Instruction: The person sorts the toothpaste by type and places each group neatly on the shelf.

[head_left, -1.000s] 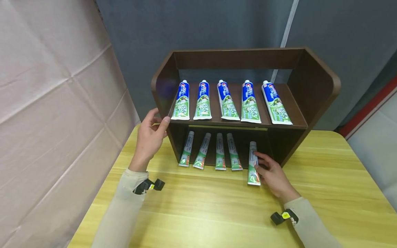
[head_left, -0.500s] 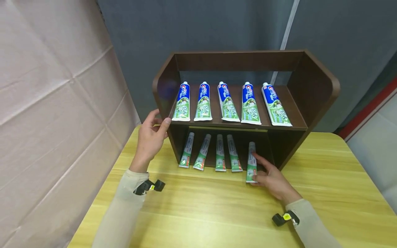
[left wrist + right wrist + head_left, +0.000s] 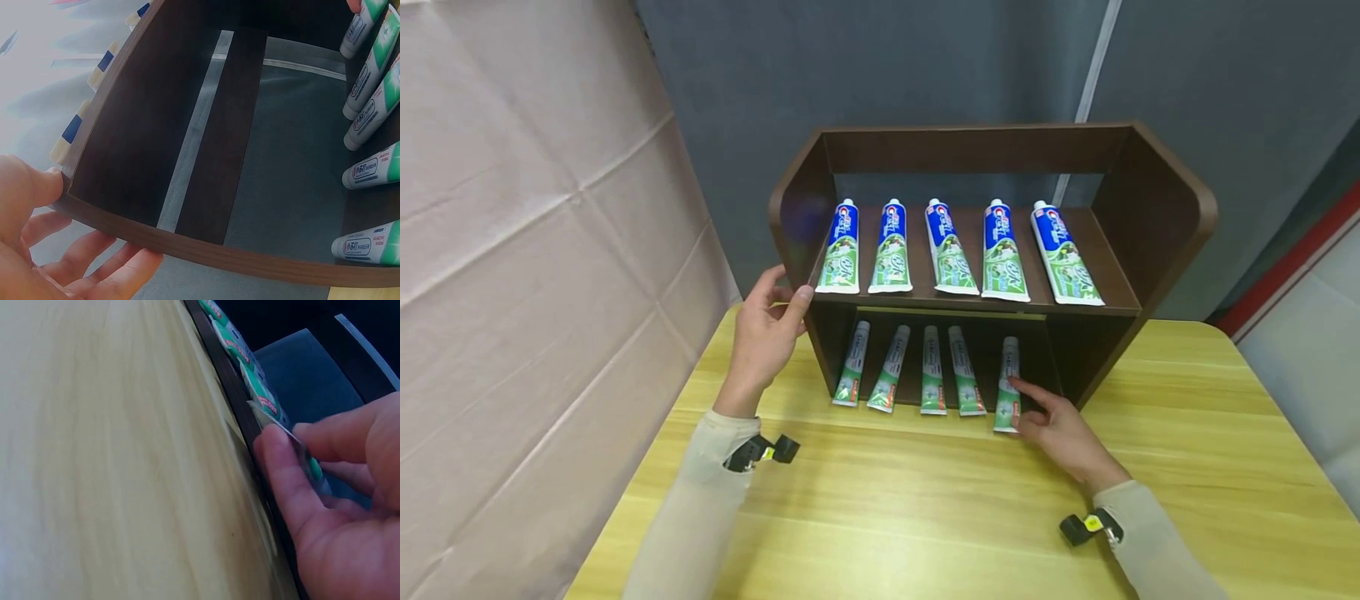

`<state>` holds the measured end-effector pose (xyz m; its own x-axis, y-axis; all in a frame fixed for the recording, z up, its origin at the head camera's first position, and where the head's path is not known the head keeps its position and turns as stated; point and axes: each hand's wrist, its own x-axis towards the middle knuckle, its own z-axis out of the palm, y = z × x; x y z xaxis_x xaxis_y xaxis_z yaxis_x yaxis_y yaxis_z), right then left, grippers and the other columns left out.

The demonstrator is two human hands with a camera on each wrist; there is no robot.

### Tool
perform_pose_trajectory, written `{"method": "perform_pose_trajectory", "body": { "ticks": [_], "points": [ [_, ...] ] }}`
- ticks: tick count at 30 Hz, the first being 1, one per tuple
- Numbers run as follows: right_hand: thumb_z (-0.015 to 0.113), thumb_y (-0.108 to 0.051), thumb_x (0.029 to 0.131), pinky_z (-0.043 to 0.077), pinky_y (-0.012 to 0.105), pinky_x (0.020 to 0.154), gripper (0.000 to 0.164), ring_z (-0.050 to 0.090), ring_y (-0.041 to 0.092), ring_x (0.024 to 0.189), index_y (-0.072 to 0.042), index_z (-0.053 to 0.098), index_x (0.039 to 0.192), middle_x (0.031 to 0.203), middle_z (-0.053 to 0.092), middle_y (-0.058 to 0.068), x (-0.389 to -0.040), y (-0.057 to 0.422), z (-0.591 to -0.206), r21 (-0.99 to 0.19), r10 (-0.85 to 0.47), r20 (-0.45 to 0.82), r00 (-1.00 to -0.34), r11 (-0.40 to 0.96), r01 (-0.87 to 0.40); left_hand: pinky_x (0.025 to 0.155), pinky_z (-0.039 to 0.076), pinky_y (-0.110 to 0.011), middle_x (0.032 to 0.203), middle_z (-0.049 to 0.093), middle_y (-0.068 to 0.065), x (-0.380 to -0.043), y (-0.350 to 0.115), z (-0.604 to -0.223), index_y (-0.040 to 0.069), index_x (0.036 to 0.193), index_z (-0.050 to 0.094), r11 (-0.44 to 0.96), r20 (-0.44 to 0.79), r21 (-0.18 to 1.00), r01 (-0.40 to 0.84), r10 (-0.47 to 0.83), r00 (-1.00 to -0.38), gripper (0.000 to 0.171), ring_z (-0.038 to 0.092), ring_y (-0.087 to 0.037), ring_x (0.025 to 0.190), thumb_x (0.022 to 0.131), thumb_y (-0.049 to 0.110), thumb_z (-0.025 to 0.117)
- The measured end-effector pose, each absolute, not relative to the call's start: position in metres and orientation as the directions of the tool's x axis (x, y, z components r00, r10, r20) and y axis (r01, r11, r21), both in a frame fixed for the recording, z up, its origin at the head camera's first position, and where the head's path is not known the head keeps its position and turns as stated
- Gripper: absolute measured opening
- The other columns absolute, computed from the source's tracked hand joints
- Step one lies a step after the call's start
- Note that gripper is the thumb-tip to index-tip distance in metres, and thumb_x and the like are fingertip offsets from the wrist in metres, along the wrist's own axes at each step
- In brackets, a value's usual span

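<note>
My right hand [image 3: 1063,433] holds a green-and-grey toothpaste tube [image 3: 1008,375] at the right end of the lower shelf. In the right wrist view, the thumb and fingers of the right hand [image 3: 337,481] pinch it near its flat end. That end reaches over the shelf's front edge. With the thumb on the front edge and the fingers outside, my left hand [image 3: 763,342] grips the left side panel of the brown shelf [image 3: 977,150]. The left wrist view shows the left hand [image 3: 69,250] round that panel, its fingers partly hidden behind the board.
Several matching tubes, among them one toothpaste tube [image 3: 932,371], lie side by side on the lower shelf. Above, blue-and-green Crest tubes such as the leftmost Crest tube [image 3: 839,248] line the upper shelf. The unit stands on a wooden table [image 3: 887,508] before a grey curtain [image 3: 925,67].
The right hand has slid the toothpaste tube deeper into the lower shelf and slightly left. Its thumb now sits at the tube's lower end. The left hand has stayed on the side panel.
</note>
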<state>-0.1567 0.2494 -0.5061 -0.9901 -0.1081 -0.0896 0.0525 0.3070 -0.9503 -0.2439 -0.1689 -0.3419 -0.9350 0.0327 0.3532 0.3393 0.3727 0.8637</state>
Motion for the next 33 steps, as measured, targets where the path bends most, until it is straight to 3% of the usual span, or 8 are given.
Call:
{"method": "perform_pose_trajectory", "body": {
  "ticks": [3,7,15,17,19,22,25,33],
  "points": [
    [0.069,-0.005,0.099,0.056,0.021,0.064,0.062,0.065,0.004,0.077,-0.006,0.048,0.158,0.132,0.067,0.028,-0.158,0.249,-0.508,-0.939,-0.058,-0.043,-0.997,0.344,0.020,0.085,0.065,-0.054,0.113,0.066,-0.018,-0.245,-0.169,-0.342,0.023,0.148,0.056,0.373,0.354,0.863,0.342,0.039,-0.934,0.047,0.076,-0.036,0.099,0.105,0.040,0.066],
    [0.071,-0.005,0.099,0.060,0.019,0.074,0.051,0.071,0.001,0.089,0.002,0.058,0.148,0.169,0.034,0.024,-0.160,0.249,-0.512,-0.921,-0.023,0.035,-0.999,0.389,-0.041,0.085,0.065,-0.055,0.113,0.066,-0.018,-0.245,-0.169,-0.342,0.021,0.148,0.056,0.374,0.354,0.862,0.342,0.038,-0.934,0.047,0.076,-0.037,0.100,0.106,0.039,0.065],
    [0.082,-0.003,0.088,0.057,0.020,0.067,0.070,0.071,0.005,0.097,0.005,0.052,0.151,0.170,0.029,0.027,-0.161,0.245,-0.511,-0.880,-0.064,0.046,-0.997,0.470,-0.070,0.083,0.066,-0.048,0.114,0.066,-0.018,-0.247,-0.172,-0.342,0.021,0.148,0.056,0.390,0.361,0.853,0.346,0.035,-0.932,0.048,0.077,-0.036,0.101,0.106,0.041,0.065],
    [0.081,-0.003,0.090,0.053,0.020,0.061,0.068,0.068,0.003,0.087,0.005,0.053,0.151,0.168,0.033,0.027,-0.162,0.244,-0.511,-0.865,-0.061,0.064,-0.996,0.495,-0.086,0.082,0.067,-0.046,0.114,0.066,-0.018,-0.247,-0.172,-0.342,0.022,0.148,0.056,0.393,0.359,0.853,0.342,0.033,-0.933,0.047,0.077,-0.036,0.101,0.106,0.041,0.065],
    [0.080,-0.004,0.091,0.049,0.021,0.056,0.066,0.066,0.003,0.076,0.003,0.053,0.151,0.156,0.052,0.026,-0.164,0.243,-0.511,-0.852,-0.046,0.074,-0.996,0.517,-0.087,0.082,0.067,-0.045,0.114,0.066,-0.018,-0.246,-0.173,-0.342,0.022,0.148,0.056,0.398,0.355,0.853,0.338,0.033,-0.934,0.048,0.077,-0.036,0.101,0.106,0.042,0.065],
    [0.079,-0.009,0.093,0.046,0.023,0.056,0.066,0.064,0.004,0.066,0.000,0.052,0.153,0.115,0.078,0.016,-0.166,0.241,-0.512,-0.827,-0.015,0.069,-0.997,0.558,-0.066,0.083,0.066,-0.046,0.114,0.066,-0.018,-0.245,-0.173,-0.342,0.022,0.149,0.055,0.403,0.352,0.852,0.335,0.032,-0.935,0.048,0.076,-0.037,0.101,0.106,0.042,0.064],
    [0.076,-0.012,0.095,0.048,0.025,0.060,0.066,0.069,0.009,0.066,-0.003,0.050,0.155,0.080,0.079,0.007,-0.168,0.239,-0.509,-0.816,0.013,0.033,-0.999,0.578,-0.019,0.084,0.066,-0.047,0.114,0.066,-0.018,-0.245,-0.174,-0.342,0.022,0.149,0.055,0.402,0.352,0.852,0.334,0.033,-0.936,0.048,0.076,-0.037,0.101,0.106,0.042,0.064],
    [0.073,-0.008,0.095,0.054,0.025,0.062,0.065,0.073,0.014,0.066,-0.003,0.049,0.156,0.081,0.080,0.008,-0.169,0.237,-0.507,-0.829,0.041,-0.001,-0.999,0.558,0.024,0.084,0.066,-0.047,0.114,0.066,-0.018,-0.245,-0.174,-0.343,0.022,0.148,0.056,0.395,0.355,0.854,0.339,0.035,-0.934,0.048,0.076,-0.036,0.101,0.105,0.042,0.065]
  ]
}}
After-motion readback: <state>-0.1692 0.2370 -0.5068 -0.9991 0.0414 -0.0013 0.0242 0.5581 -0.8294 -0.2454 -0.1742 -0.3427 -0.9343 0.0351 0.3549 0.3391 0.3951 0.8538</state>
